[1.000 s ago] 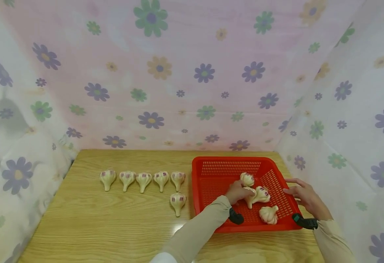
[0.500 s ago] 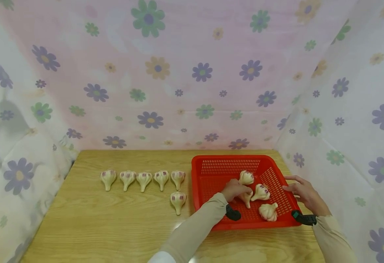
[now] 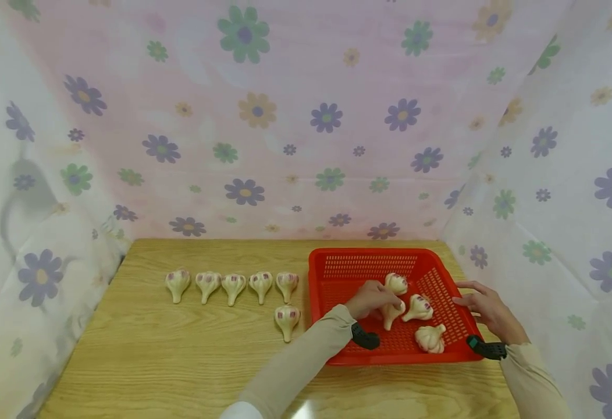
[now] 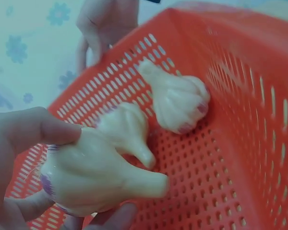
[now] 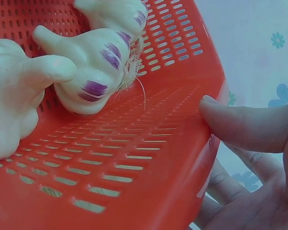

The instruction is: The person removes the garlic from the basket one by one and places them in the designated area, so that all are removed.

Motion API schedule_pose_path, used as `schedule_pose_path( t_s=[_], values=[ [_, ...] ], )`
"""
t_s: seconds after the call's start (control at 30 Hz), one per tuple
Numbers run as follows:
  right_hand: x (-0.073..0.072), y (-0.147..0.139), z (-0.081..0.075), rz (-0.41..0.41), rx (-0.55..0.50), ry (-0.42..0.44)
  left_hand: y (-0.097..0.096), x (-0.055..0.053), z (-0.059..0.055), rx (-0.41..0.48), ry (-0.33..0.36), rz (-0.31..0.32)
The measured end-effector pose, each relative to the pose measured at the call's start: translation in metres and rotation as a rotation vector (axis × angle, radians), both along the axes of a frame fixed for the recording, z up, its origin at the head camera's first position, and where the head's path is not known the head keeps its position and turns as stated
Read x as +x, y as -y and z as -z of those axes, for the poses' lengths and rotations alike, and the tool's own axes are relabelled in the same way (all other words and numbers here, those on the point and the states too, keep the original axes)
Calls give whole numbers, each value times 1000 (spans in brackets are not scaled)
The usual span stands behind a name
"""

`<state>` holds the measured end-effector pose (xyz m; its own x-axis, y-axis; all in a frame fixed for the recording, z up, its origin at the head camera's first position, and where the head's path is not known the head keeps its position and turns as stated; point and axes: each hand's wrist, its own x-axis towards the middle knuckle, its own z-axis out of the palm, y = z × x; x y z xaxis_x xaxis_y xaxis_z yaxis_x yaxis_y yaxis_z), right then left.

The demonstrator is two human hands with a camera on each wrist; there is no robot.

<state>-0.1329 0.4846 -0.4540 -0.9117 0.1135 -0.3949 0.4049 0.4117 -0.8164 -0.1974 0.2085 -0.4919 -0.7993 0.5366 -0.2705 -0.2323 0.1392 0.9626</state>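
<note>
My left hand is inside the red plastic basket, holding a garlic bulb between thumb and fingers. The bulb is cream with purple streaks, its stem pointing away from the palm in the left wrist view. Three more bulbs lie in the basket: one garlic bulb behind the hand, a second garlic bulb to its right, and a third garlic bulb near the front right corner. At the basket's right side, my right hand holds the rim, thumb on top and fingers outside the wall.
Left of the basket, several garlic bulbs stand in a row on the wooden table, stems toward me. A single garlic bulb lies in front of the row's right end. Flowered cloth encloses the table at the back and sides.
My left hand has drawn slightly left with its garlic bulb, away from the bulb beside it. The right hand keeps its place on the basket rim.
</note>
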Motion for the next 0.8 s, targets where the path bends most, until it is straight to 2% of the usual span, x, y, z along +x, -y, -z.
schedule_pose_path(
  t_s=[0.37,0.5,0.8],
  values=[
    [-2,-1,3,21,-18,7,21,-3,-23,58,35,-49],
    [-2,-2,2,-1,-16,9,28,-2,-32,83,40,-61],
    [-3,-2,-1,-26,-22,21,51,2,-67,156,-1,-113]
  ],
)
